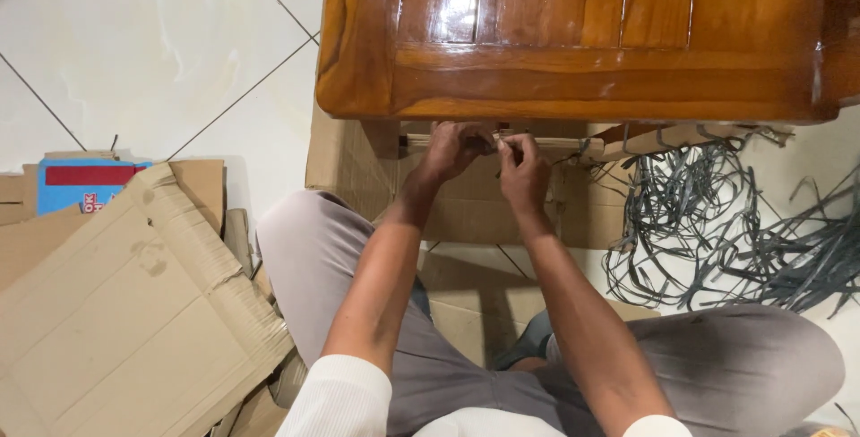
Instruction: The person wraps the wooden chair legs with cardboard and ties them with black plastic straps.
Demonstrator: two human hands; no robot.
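Both hands, left hand [452,149] and right hand [522,171], pinch a wooden stick [551,144] under the table [573,34].

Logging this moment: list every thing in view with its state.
Left hand: fingers closed on pale wooden stick.
Right hand: fingers pinching at the same stick.
Glossy brown wooden furniture: standing above the stick.
Grey plastic straps: tangled, loose.
Brown cardboard sheets: flattened.

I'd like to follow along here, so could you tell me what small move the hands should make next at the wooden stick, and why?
Probably draw the strip tight around the stick. Both hands meet on it just under the table edge: the left hand grips it, and the right hand pinches something thin beside it. It looks like a grey strip from the pile, though the pinch is too small to tell.
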